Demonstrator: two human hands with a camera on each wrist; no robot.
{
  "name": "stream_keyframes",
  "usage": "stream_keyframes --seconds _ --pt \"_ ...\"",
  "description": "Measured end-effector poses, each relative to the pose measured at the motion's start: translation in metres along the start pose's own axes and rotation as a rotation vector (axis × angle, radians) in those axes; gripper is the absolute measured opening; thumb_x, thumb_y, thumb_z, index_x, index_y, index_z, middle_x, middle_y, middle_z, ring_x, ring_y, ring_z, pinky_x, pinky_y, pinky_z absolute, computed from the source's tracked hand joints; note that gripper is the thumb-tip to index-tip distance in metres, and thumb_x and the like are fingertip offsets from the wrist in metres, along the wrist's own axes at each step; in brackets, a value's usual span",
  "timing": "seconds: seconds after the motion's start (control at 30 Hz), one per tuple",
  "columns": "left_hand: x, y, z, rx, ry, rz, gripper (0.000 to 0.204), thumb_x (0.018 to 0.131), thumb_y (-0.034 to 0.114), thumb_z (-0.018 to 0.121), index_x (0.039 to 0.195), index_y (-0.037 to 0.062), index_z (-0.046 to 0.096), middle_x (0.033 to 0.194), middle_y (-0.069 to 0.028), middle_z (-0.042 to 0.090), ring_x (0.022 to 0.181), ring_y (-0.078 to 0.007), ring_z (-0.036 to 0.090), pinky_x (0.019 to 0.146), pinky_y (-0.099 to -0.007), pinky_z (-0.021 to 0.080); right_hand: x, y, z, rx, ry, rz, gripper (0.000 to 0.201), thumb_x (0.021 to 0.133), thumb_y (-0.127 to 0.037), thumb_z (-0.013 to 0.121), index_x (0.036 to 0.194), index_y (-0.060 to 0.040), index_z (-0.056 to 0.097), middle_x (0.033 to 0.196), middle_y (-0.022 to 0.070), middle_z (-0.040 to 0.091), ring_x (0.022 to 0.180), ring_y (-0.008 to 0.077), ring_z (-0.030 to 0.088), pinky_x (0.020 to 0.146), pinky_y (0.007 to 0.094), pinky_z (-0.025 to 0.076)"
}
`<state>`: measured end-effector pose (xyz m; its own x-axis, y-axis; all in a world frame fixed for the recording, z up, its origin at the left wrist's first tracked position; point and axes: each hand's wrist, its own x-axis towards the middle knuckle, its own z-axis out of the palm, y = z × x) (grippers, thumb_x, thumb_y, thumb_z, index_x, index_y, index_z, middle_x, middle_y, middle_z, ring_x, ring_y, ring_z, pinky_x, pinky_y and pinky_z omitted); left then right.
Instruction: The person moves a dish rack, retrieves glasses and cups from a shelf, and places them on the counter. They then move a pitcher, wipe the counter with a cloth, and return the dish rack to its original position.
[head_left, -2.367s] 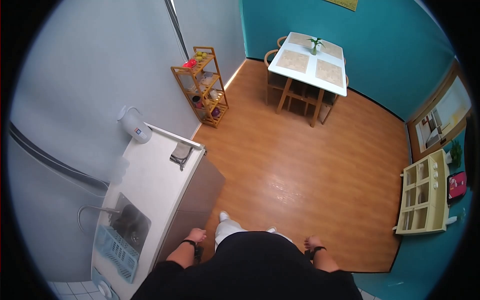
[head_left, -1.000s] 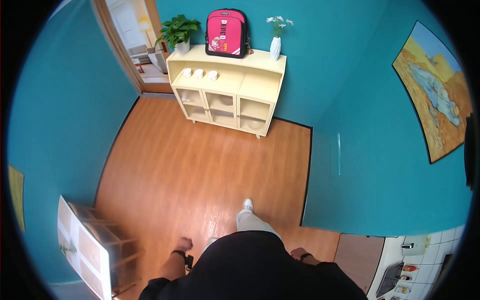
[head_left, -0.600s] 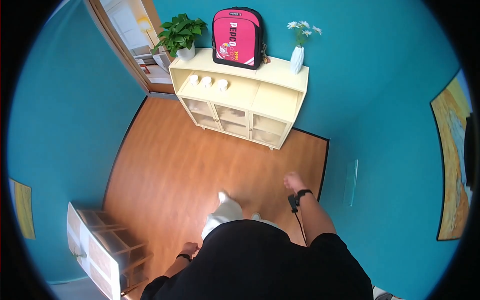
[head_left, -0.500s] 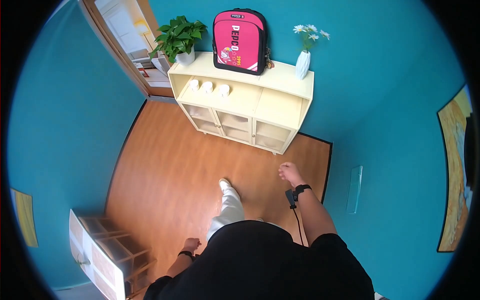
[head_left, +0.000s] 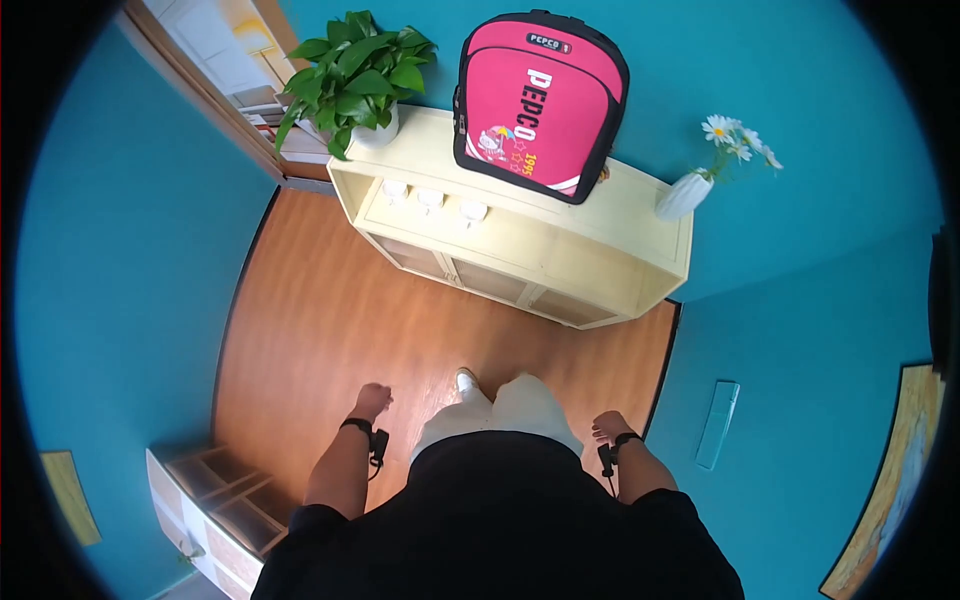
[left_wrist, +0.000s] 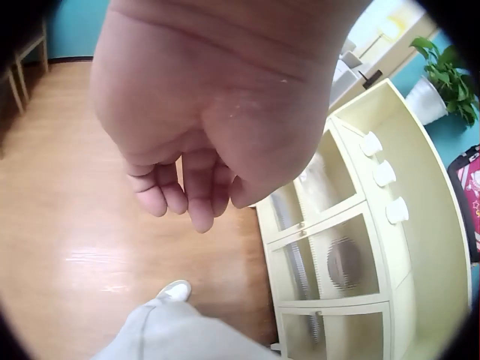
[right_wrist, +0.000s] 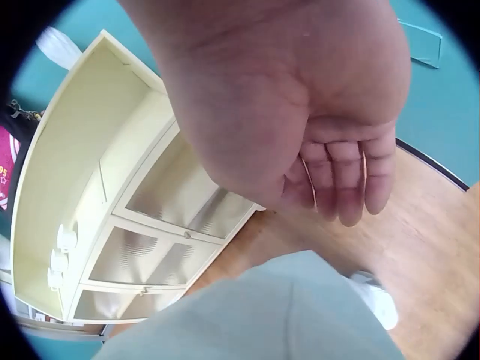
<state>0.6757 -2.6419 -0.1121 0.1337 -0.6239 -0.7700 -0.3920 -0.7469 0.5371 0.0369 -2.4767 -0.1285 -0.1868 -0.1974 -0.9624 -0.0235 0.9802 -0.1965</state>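
Observation:
Both hands hang at the person's sides and hold nothing. The left hand is over the wood floor, left of the pale trousers; in the left wrist view its fingers droop loosely curled. On the other side, the right hand hangs with relaxed fingers, palm toward its wrist camera. Ahead stands a cream cabinet with glass doors. On its top are a pink and black backpack, a potted plant and a white vase with daisies. Several white cups sit on its open shelf.
A white-topped dining table with chairs stands at the lower left. Teal walls run along both sides. A clear holder is fixed to the right wall, near a painting. A doorway opens at the upper left.
The person has turned from the sink counter and walked toward the cabinet, which appears larger and nearer. The right hand has swung back, the left hand forward. Both stay without anything held.

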Motion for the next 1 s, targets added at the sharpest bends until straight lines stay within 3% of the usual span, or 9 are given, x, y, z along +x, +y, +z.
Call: stream_keyframes --seconds 0.2,0.23,0.27,0.3,0.5,0.73,0.8,0.9,1.0 --pt "0.063 0.157 0.006 0.037 -0.008 0.008 0.021 0.09 0.016 0.058 0.088 -0.0031 0.064 0.071 -0.0114 0.065 0.059 -0.0195 0.063 0.055 -0.0331 0.054 0.044 -0.135 0.014 -0.013 -0.04 -0.079 0.012 0.092 -0.015 0.053 0.091 -0.0043 0.058 0.081 0.0128 0.062 0.064 0.0236 0.061 0.056 0.0387 0.051" --pt "0.07 0.178 0.009 0.025 -0.036 0.074 0.021 0.091 0.017 0.059 0.09 -0.0031 0.064 0.073 -0.0112 0.066 0.06 -0.0194 0.064 0.056 -0.0325 0.054 0.138 -0.132 0.005 0.219 -0.43 -0.049 0.012 0.09 -0.013 0.052 0.084 -0.0049 0.058 0.073 0.0111 0.059 0.055 0.022 0.057 0.048 0.0373 0.046" --pt "0.077 0.195 0.007 0.026 -0.068 0.135 0.022 0.091 0.018 0.059 0.092 -0.003 0.064 0.075 -0.011 0.066 0.062 -0.0193 0.064 0.056 -0.0318 0.054 0.149 -0.161 0.018 -0.128 -0.293 -0.302 0.015 0.092 -0.018 0.053 0.081 -0.0102 0.059 0.067 0.0046 0.056 0.053 0.018 0.053 0.049 0.0327 0.045" --pt "0.081 0.216 0.008 0.047 -0.064 0.124 0.022 0.091 0.018 0.059 0.092 -0.003 0.064 0.075 -0.011 0.066 0.062 -0.0193 0.064 0.056 -0.0318 0.054 0.116 -0.217 0.036 0.014 -0.183 -0.15 0.015 0.092 -0.017 0.052 0.081 -0.01 0.059 0.067 0.0053 0.056 0.051 0.0176 0.051 0.048 0.0315 0.044" --pt "0.155 0.321 0.025 -0.099 -0.088 0.141 0.033 0.093 0.021 0.061 0.118 -0.001 0.057 0.093 -0.0114 0.067 0.072 -0.0188 0.065 0.061 -0.0313 0.053 0.017 -0.398 0.09 -0.195 -0.106 -0.544 0.019 0.089 -0.02 0.06 0.087 -0.0012 0.063 0.076 0.0093 0.065 0.064 0.0179 0.064 0.056 0.0323 0.053" --pt "0.258 0.406 0.054 -0.273 -0.121 0.002 0.043 0.095 0.023 0.062 0.132 0.0146 0.043 0.115 -0.0111 0.059 0.087 -0.0223 0.064 0.072 -0.0357 0.052 0.022 -0.397 0.114 -0.089 -0.073 -0.432 0.023 0.088 -0.021 0.061 0.095 -0.0002 0.065 0.087 0.0093 0.067 0.07 0.0178 0.066 0.057 0.0316 0.054" --pt "0.321 0.385 0.059 -0.427 -0.287 -0.1 0.029 0.099 0.035 0.055 0.123 0.0189 0.05 0.122 -0.0068 0.058 0.097 -0.0219 0.063 0.081 -0.0368 0.051 0.012 -0.374 0.116 -0.005 -0.036 -0.332 0.017 0.091 -0.016 0.058 0.094 -0.0007 0.064 0.087 0.0104 0.067 0.071 0.0197 0.067 0.057 0.033 0.054" --pt "0.317 0.401 0.059 -0.401 -0.271 -0.098 0.027 0.101 0.038 0.051 0.121 0.0206 0.052 0.121 -0.0042 0.059 0.104 -0.0204 0.061 0.086 -0.0368 0.05 0.031 -0.315 0.123 0.087 -0.149 -0.273 0.013 0.091 -0.011 0.056 0.09 -0.0023 0.065 0.081 0.0097 0.066 0.068 0.0223 0.067 0.054 0.0353 0.054" --pt "0.326 0.39 0.052 -0.458 -0.409 -0.088 0.027 0.101 0.039 0.053 0.121 0.0199 0.052 0.118 -0.0032 0.061 0.106 -0.0191 0.061 0.091 -0.0358 0.048 -0.005 -0.313 0.155 0.228 0.042 -0.127 0.014 0.091 -0.013 0.056 0.092 -0.0017 0.065 0.081 0.0113 0.066 0.066 0.0223 0.066 0.054 0.0364 0.054"
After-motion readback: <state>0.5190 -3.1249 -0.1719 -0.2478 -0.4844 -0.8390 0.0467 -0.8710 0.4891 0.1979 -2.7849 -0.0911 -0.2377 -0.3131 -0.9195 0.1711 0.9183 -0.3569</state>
